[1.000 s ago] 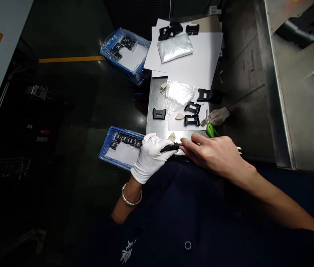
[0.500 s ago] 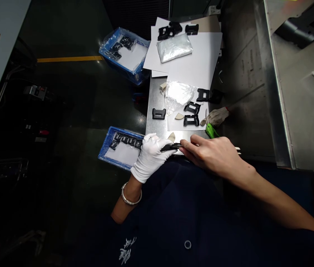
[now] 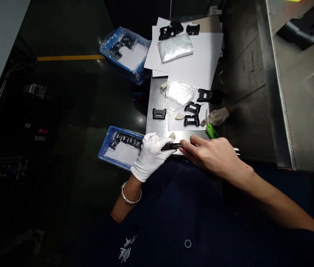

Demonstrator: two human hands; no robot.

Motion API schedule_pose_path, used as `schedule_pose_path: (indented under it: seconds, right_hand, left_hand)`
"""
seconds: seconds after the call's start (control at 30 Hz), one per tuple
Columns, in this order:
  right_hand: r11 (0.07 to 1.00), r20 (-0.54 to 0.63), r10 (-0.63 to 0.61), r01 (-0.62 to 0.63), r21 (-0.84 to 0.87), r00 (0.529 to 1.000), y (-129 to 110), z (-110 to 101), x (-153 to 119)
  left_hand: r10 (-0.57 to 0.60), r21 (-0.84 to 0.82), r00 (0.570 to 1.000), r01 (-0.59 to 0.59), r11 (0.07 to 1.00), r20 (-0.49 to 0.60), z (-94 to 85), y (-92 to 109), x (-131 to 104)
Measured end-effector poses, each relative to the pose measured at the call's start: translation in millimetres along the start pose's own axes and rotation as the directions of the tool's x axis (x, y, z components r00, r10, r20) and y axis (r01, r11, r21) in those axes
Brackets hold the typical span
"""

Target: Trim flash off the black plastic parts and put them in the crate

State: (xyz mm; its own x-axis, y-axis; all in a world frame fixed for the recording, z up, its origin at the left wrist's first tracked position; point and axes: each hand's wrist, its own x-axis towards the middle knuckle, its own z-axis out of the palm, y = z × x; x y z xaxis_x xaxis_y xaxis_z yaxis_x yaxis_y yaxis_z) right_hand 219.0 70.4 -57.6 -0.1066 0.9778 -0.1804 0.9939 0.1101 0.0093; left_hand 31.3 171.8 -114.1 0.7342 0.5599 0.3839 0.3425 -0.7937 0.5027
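My left hand (image 3: 152,154), in a white glove, is closed on a dark part (image 3: 168,147) over the near edge of the metal table (image 3: 157,129). My bare right hand (image 3: 205,152) is closed at the part's right end, its fingertips pinched there; whether they also hold a small tool cannot be made out. A beige pad (image 3: 172,136) lies just beyond the part. Farther up are black frame-shaped parts (image 3: 191,121), another beige pad (image 3: 179,116) and a single black part (image 3: 159,114) on the bare metal.
Blue lined bins with black parts stand at the left, one near (image 3: 105,146) and one far (image 3: 140,76). A green-handled tool (image 3: 211,131) and an off-white glove (image 3: 218,117) lie right. Plastic film (image 3: 179,94) and a silvery packet (image 3: 175,48) lie on white sheets.
Both hands stay nearly in place around the dark part, which looks slightly turned between them. The rest of the view has shifted only a little.
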Motion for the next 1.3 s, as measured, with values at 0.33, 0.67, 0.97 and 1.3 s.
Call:
schedule_pose_path:
  seconds: [0.33,0.67,0.97,1.3]
  right_hand:
    - [1.0,-0.01,0.011,-0.011,-0.013,1.0,-2.4,0.1,-0.2]
    - [1.0,0.0,0.013,-0.013,0.016,1.0,-5.2,1.0,-1.3]
    - [0.83,-0.288,0.166,0.024,0.558,0.943,8.6,20.7,-0.6]
    - [0.474,-0.379,0.295,0.21,0.855,0.877,-16.5,35.6,4.8]
  left_hand:
    - [-0.022,-0.01,1.0,0.022,1.0,0.019,-1.9,-2.1,1.1]
    - [-0.072,-0.108,0.997,0.07,0.992,-0.019,0.3,-5.5,0.3]
    - [-0.176,-0.218,0.984,0.164,0.962,-0.034,-4.0,-1.5,0.3]
    - [-0.272,-0.331,0.962,0.268,0.905,0.034,-1.2,6.0,-4.5]
